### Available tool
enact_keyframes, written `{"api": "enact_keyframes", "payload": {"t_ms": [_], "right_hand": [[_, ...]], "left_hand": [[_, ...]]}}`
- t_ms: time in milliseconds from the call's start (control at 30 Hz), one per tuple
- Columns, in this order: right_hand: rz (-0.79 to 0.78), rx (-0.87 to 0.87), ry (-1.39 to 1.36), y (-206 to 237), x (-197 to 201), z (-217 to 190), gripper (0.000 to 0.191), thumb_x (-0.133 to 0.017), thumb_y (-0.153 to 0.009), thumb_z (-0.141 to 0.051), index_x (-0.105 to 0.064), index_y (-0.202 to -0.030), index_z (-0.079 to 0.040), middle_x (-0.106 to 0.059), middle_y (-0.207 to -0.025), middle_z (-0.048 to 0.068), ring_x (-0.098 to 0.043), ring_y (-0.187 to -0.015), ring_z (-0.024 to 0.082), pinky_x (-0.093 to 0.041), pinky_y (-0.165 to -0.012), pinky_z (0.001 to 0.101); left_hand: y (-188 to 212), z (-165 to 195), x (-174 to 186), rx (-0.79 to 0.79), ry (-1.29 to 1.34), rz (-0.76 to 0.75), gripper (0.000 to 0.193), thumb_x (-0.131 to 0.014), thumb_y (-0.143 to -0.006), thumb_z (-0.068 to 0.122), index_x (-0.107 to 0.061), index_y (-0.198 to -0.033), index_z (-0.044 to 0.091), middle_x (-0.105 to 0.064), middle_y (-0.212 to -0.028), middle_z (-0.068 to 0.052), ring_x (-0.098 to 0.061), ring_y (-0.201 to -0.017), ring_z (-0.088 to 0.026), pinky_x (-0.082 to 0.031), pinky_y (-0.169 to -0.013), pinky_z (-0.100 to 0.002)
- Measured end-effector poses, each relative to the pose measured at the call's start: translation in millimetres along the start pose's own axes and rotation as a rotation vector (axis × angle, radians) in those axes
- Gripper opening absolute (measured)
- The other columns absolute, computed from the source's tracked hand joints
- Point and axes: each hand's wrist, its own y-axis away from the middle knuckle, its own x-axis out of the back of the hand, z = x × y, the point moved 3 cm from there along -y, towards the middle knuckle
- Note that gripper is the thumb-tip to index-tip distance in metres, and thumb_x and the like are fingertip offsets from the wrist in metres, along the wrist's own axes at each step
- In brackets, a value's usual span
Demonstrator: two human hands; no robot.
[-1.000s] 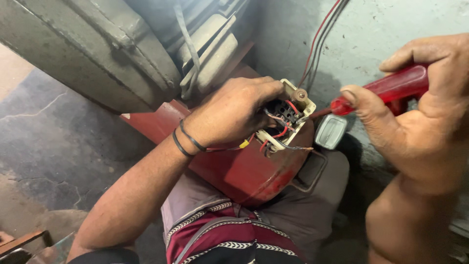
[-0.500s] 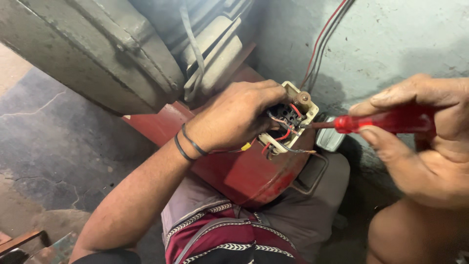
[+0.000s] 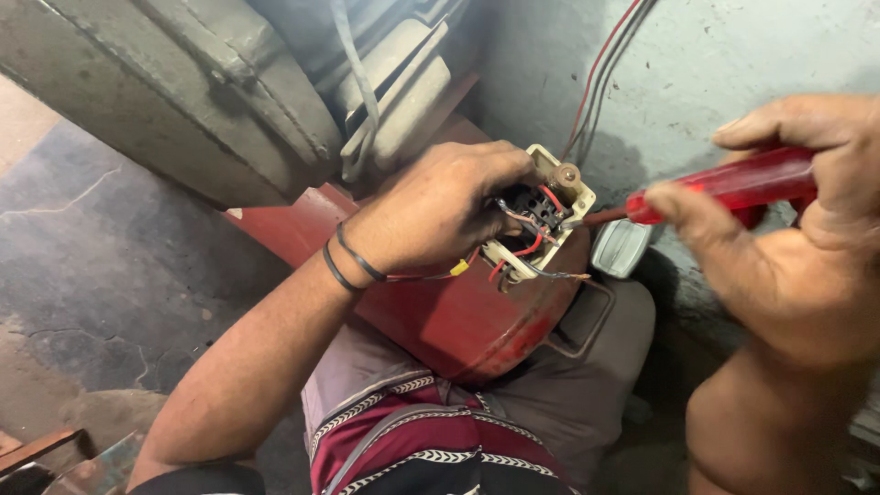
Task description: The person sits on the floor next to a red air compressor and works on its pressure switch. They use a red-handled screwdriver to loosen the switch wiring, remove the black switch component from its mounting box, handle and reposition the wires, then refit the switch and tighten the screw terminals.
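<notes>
Head view: the right hand (image 3: 807, 238) has brought the red screwdriver (image 3: 724, 188) closer, its tip now at the switch box (image 3: 541, 220) mid-frame. The left hand (image 3: 440, 215), closed, still steadies the box on the red housing (image 3: 458, 321).

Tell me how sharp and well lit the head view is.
Head view: left hand and the open switch box are sharp and evenly lit; right hand with the red screwdriver is close and slightly soft; wall shadowed behind the box; no glare.
</notes>
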Motion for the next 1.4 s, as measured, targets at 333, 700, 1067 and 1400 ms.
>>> {"api": "enact_keyframes", "payload": {"t_ms": [333,700,1067,1400], "right_hand": [[0.007,0.048,0.084,-3.4,-3.1,-5.9,0.046,-0.078,-0.101,0.005,-0.044,-0.132,0.007,-0.057,-0.122,0.027,-0.057,-0.096,0.024,-0.049,-0.087,0.0281],[-0.061,-0.006,-0.198,-5.7,-7.3,-12.0,0.05,-0.074,-0.094,0.005,-0.041,-0.131,0.005,-0.06,-0.111,0.016,-0.068,-0.099,0.016,-0.056,-0.086,0.0253],[-0.115,-0.08,-0.11,-4.1,-12.1,-11.6,0.051,-0.074,-0.087,0.001,-0.042,-0.126,0.008,-0.063,-0.103,0.013,-0.062,-0.097,0.021,-0.051,-0.09,0.0313],[0.089,0.009,0.077,46.3,-19.2,56.0,0.034,-0.08,-0.11,0.001,-0.052,-0.127,0.009,-0.063,-0.122,0.024,-0.064,-0.097,0.022,-0.055,-0.09,0.0294]], "left_hand": [[3.1,-4.3,-1.8,0.0,0.028,0.018,0.043,-0.079,-0.082,0.003,-0.063,-0.122,0.005,-0.07,-0.112,-0.014,-0.068,-0.106,-0.038,-0.055,-0.088,-0.043],[10.6,-3.7,-0.3,0.062,0.03,0.058,0.042,-0.079,-0.087,0.008,-0.062,-0.125,0.005,-0.07,-0.116,-0.014,-0.068,-0.109,-0.037,-0.055,-0.09,-0.043],[120.1,17.6,-43.2,0.627,0.222,0.711,0.045,-0.072,-0.091,0.001,-0.063,-0.135,0.001,-0.08,-0.119,-0.009,-0.045,-0.062,-0.01,-0.043,-0.061,-0.024],[198.2,6.7,-96.8,0.765,1.135,0.708,0.038,-0.044,-0.078,-0.015,-0.064,-0.109,-0.007,-0.066,-0.101,-0.01,-0.061,-0.08,-0.011,-0.051,-0.068,-0.024]]}}
